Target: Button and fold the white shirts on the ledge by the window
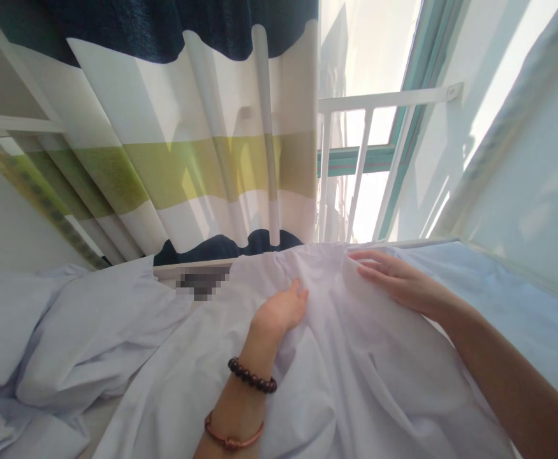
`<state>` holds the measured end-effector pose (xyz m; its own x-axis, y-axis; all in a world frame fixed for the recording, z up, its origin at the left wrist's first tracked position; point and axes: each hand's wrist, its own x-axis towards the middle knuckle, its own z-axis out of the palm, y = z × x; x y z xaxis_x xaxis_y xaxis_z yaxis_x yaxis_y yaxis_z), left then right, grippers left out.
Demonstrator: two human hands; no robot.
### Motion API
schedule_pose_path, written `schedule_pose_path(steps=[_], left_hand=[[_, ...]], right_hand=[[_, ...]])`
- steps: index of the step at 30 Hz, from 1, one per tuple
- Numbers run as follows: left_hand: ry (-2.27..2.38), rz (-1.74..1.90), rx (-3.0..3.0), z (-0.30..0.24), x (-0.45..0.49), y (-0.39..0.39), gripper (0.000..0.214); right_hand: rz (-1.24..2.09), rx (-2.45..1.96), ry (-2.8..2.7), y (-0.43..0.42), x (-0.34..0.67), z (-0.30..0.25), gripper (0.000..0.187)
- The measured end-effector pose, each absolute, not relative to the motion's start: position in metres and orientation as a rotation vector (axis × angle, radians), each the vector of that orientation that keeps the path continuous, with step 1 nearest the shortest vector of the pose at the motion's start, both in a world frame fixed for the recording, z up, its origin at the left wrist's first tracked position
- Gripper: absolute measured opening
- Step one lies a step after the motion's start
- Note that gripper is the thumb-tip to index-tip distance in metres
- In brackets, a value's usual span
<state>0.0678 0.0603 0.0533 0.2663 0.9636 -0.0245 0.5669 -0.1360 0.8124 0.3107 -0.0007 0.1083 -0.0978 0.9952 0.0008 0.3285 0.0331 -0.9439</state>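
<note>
A wrinkled white cloth, like a bed sheet (317, 357), spreads across the bed in front of me. My left hand (283, 307) rests on its middle with fingers a little apart; some of them are hidden behind the hand. A dark bead bracelet (252, 376) and a copper-coloured bangle (233, 441) circle that wrist. To the right, near the far edge of the cloth, my right hand (398, 279) lies with fingers stretched out over a raised fold. Neither hand visibly grips the fabric.
Bunched white bedding (92, 338) lies at the left, beside a small blurred-out dark patch (202, 282). Beyond the bed hang a striped curtain (202, 166) and a white railing (388, 99) before a window. A light blue sheet (499, 287) covers the right side near the wall.
</note>
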Motion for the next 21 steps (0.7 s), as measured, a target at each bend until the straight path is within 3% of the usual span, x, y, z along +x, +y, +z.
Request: schedule_pose_path(steps=[5, 12, 17, 21], left_hand=[[1.372, 0.701, 1.772, 0.086, 0.071, 0.065, 0.028], [1.041, 0.52, 1.364, 0.063, 0.089, 0.06, 0.06], [0.881, 0.639, 1.206, 0.048, 0.092, 0.062, 0.028], [0.883, 0.866, 0.955, 0.044, 0.092, 0.069, 0.013]], right_hand=[[1.424, -1.228, -1.625, 0.001, 0.299, 0.108, 0.058], [1.445, -1.204, -1.742, 0.004, 0.302, 0.091, 0.06], [1.245, -1.375, -2.203, -0.007, 0.288, 0.104, 0.048], [0.902, -1.774, -2.321, -0.017, 0.295, 0.121, 0.054]])
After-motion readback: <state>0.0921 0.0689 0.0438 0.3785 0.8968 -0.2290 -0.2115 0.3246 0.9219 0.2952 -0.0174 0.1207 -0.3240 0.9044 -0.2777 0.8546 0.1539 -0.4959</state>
